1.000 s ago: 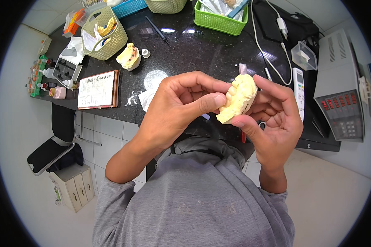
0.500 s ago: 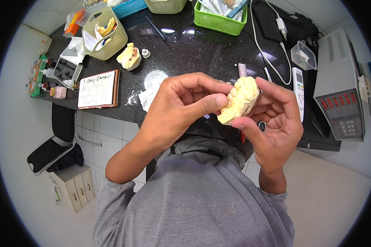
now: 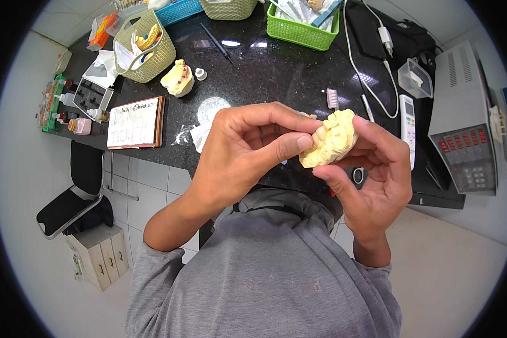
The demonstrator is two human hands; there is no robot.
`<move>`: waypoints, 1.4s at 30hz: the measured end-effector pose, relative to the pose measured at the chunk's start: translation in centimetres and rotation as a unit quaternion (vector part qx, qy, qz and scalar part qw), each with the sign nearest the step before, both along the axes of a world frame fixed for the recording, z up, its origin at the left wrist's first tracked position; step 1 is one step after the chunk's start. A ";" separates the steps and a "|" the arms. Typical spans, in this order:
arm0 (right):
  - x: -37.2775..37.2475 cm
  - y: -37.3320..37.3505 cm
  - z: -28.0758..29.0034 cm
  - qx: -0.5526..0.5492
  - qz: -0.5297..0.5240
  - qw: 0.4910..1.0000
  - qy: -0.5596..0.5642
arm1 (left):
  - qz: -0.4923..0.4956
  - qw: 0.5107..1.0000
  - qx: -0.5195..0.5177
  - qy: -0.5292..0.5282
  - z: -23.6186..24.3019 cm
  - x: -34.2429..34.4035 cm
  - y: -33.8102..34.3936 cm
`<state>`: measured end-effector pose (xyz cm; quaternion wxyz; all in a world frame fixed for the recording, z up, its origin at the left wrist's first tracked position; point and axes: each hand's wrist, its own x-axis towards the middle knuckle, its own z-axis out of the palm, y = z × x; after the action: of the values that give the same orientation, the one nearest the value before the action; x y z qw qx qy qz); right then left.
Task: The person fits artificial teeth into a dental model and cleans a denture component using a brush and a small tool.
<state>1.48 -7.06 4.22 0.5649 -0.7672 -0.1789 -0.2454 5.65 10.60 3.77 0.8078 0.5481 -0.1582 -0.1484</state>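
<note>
Dental cast (image 3: pixel 333 141): one, pinched by left hand (image 3: pixel 239 149) and right hand (image 3: pixel 378 177). Long axis slants away rightward, teeth (image 3: pixel 319 135) toward left hand.

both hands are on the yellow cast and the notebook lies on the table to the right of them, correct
Not quite: the head view shows the notebook on the table to the left of the hands. The left hand and right hand are indeed both on the yellow cast.
</note>
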 end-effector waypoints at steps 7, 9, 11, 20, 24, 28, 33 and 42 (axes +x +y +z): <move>0.1 -0.1 -0.4 0.001 0.004 1.000 0.000 | 0.012 1.000 0.015 -0.010 -0.1 0.0 -0.1; 0.1 0.0 -0.3 0.014 0.006 1.000 0.015 | 0.013 1.000 0.020 -0.011 0.0 0.0 -0.1; 0.2 0.0 -0.3 0.037 0.016 0.998 0.039 | 0.015 1.000 0.021 -0.012 0.0 0.0 0.0; 0.1 -0.6 0.1 0.152 0.092 0.968 0.178 | -0.019 1.000 0.002 0.023 0.4 -0.1 0.2; 0.1 -0.6 -0.1 0.169 0.106 0.961 0.194 | -0.014 1.000 -0.008 0.025 0.4 -0.2 0.1; 0.2 -0.6 -0.3 0.176 0.118 0.955 0.207 | 0.005 0.999 0.003 0.034 0.4 -0.4 -0.1; 0.6 -0.7 -0.4 0.245 0.154 0.917 0.275 | 0.005 0.999 0.022 0.039 0.5 0.0 0.1; 1.5 -1.0 -1.1 0.288 0.203 0.851 0.389 | 0.079 0.955 0.163 -0.233 -0.6 1.4 -0.2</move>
<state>3.02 -8.02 3.08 0.8214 -0.5495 -0.0176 0.1520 7.05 10.43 3.13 0.6575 0.7024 -0.2715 0.0242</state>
